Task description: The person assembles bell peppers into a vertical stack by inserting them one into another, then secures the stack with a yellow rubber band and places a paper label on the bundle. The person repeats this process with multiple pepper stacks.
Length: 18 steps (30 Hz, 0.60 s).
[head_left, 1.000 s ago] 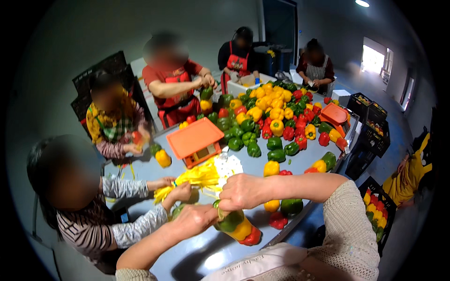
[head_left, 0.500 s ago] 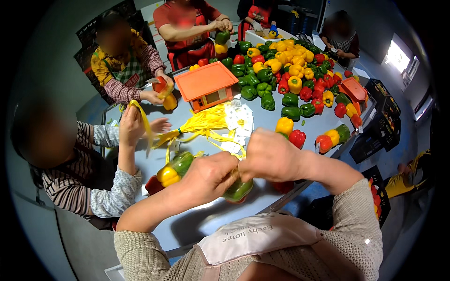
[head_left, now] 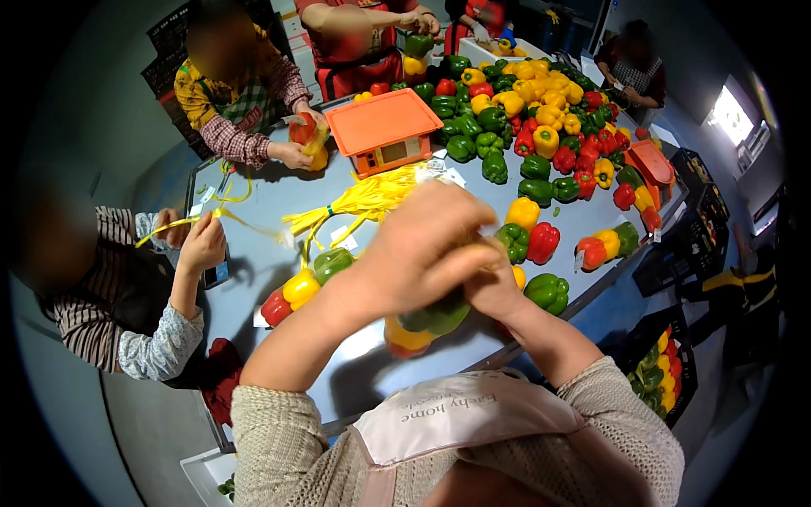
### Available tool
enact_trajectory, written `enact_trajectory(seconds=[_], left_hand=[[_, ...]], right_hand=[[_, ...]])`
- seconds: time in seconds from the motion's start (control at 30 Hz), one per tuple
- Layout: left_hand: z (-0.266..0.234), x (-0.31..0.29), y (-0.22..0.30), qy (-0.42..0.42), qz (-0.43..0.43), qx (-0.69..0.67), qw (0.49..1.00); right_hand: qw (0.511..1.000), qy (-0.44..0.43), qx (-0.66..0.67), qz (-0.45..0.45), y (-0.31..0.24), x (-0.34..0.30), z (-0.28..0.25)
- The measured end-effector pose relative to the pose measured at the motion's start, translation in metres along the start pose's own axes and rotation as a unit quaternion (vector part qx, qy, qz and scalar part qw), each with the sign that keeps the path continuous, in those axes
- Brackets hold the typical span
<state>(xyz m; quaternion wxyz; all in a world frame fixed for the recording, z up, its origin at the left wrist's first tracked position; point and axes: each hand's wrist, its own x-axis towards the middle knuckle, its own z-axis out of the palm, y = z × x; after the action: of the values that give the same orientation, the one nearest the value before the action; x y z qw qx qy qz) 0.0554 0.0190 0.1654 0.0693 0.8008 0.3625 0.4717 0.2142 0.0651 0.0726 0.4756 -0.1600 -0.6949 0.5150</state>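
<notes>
Just above the table's near edge hangs a bundle of stacked bell peppers [head_left: 412,331], green on top with yellow and red below. My left hand [head_left: 418,249] and my right hand [head_left: 488,277] are closed together over its top, and the fingers hide what they grip there. The left hand is slightly blurred. Another pepper bundle [head_left: 301,289] lies to the left, red, yellow and green in a row. Loose peppers, including a green bell pepper [head_left: 547,293], lie right of my hands. Beyond my left hand spreads a bunch of yellow strips [head_left: 355,201] with white tags.
An orange scale [head_left: 384,127] stands at the back, beside a big heap of mixed peppers [head_left: 541,106]. A finished-looking row of peppers [head_left: 606,247] lies at right. Crates [head_left: 663,372] stand off the right edge. Co-workers surround the table; one at left stretches a yellow strip [head_left: 221,211].
My hands have drawn closer together, the left crossing over toward the right. The bundle beneath them now shows more yellow and red. The co-worker at left has lowered the strip and holds it with both hands.
</notes>
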Motion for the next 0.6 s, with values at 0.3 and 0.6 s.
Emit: enact_trajectory(seconds=[0.3, 0.6], left_hand=[[0.09, -0.142, -0.058, -0.094, -0.427, -0.386, 0.812], [0.131, -0.167, -0.081, -0.192, -0.535, -0.247, 0.785]], right_hand=[[0.938, 0.138, 0.142, 0.284, 0.098, -0.057, -0.024], [0.766, 0.248, 0.325, 0.496, 0.198, -0.102, -0.042]])
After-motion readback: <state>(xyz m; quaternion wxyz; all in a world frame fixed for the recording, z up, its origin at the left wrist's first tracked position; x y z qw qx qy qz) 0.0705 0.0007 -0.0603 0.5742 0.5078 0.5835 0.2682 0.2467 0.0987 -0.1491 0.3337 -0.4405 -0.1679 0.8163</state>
